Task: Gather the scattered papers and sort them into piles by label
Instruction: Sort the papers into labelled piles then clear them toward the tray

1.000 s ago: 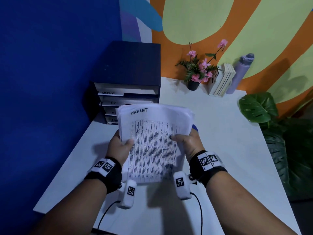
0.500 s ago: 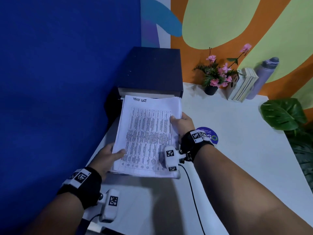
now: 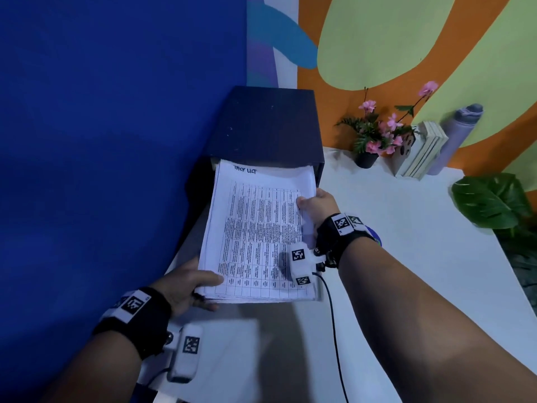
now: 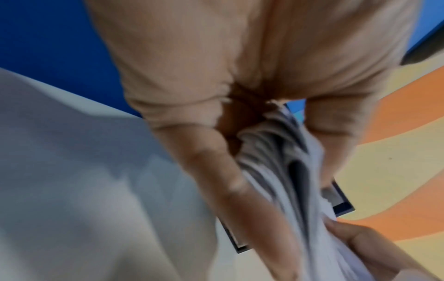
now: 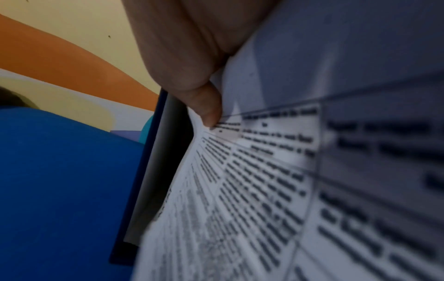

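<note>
Paper stack [image 3: 255, 234], printed grids, in both hands.

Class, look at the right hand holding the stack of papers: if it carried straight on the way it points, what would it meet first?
Most likely the dark file organiser. The right hand points toward its front, and the stack of papers it grips already reaches the opening. Depth is unclear.

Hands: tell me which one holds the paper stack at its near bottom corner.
The left hand; it grips the paper stack at the near corner, while the right hand holds its far side edge.
</note>
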A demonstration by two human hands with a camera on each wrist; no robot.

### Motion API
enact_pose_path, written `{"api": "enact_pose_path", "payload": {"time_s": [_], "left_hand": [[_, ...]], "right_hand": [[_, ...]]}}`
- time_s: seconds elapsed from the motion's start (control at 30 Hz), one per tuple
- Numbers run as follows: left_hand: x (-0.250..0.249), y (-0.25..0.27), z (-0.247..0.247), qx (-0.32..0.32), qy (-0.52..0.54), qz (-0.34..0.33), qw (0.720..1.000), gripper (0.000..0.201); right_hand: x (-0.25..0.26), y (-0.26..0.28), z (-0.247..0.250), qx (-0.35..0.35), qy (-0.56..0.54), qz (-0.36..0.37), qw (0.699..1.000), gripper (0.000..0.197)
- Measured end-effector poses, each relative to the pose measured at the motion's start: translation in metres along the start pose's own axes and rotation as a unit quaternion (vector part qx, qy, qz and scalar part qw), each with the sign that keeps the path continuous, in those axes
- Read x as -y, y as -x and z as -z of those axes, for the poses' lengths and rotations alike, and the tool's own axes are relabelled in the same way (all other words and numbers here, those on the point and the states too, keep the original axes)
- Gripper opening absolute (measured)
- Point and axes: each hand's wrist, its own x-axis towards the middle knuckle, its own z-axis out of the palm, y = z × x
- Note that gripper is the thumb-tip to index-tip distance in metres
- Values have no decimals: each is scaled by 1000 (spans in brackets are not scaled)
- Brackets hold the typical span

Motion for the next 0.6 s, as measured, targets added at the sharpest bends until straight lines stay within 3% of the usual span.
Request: {"api": "enact_pose_path", "payload": {"time_s": [0.17,0.27,0.4,0.6], "left_hand": [[-2,-7,1,-42,7,-14,999,57],[-17,-10,2,-68,12,-83,994,59],[-50,-23,5,-109,2,-148,983,48],[-88,-80,-1,-159,-53,-178,970,21]], "right_hand": [[10,1,-5,-5,-40,13,999,10],[14,-4,-8,-26,-32,22,999,2],[17,-7,-9,8,9,-15,1000,39],[10,7,-9,64,26,11,998,40]]}}
